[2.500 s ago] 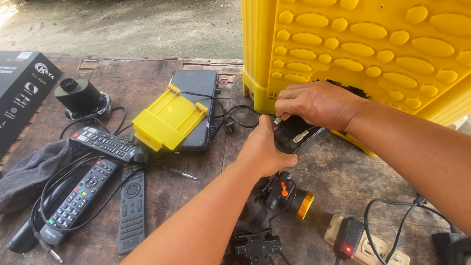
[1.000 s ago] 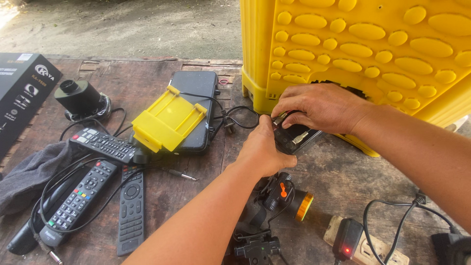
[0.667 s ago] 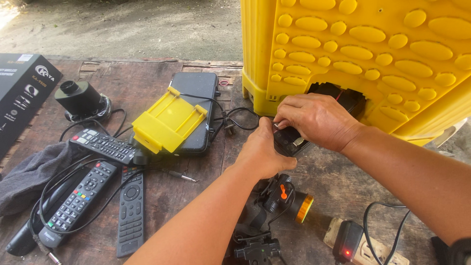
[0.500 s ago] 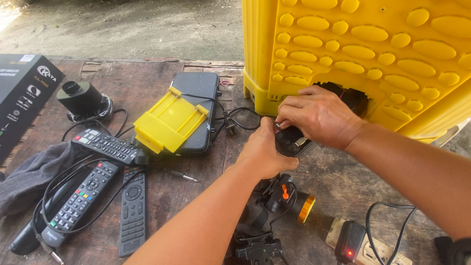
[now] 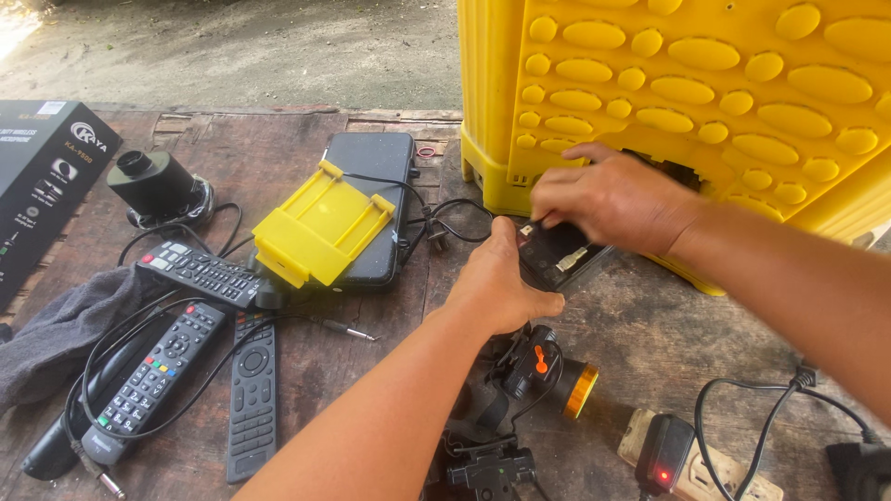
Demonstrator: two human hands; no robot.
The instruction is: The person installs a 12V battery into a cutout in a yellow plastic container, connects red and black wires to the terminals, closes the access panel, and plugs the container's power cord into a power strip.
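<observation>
Worn wooden table [image 5: 278, 148] carries a yellow sprayer tank [image 5: 687, 102]. Left hand [image 5: 501, 288] and right hand [image 5: 608, 199] both grip a black battery pack [image 5: 557, 260] just beside the tank's base.

Yellow tank [image 5: 705, 102] walling off the far right, headlamp [image 5: 548, 371] and charger [image 5: 664, 450] crowding the near edge, remotes [image 5: 200, 325] and cables cluttering the left, bare wood [image 5: 640, 320] open between tank and headlamp

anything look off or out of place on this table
A yellow plastic cover lies loose and askew on a dark flat box. Cables tangle over three remotes. Both hands hold a small black part.
</observation>
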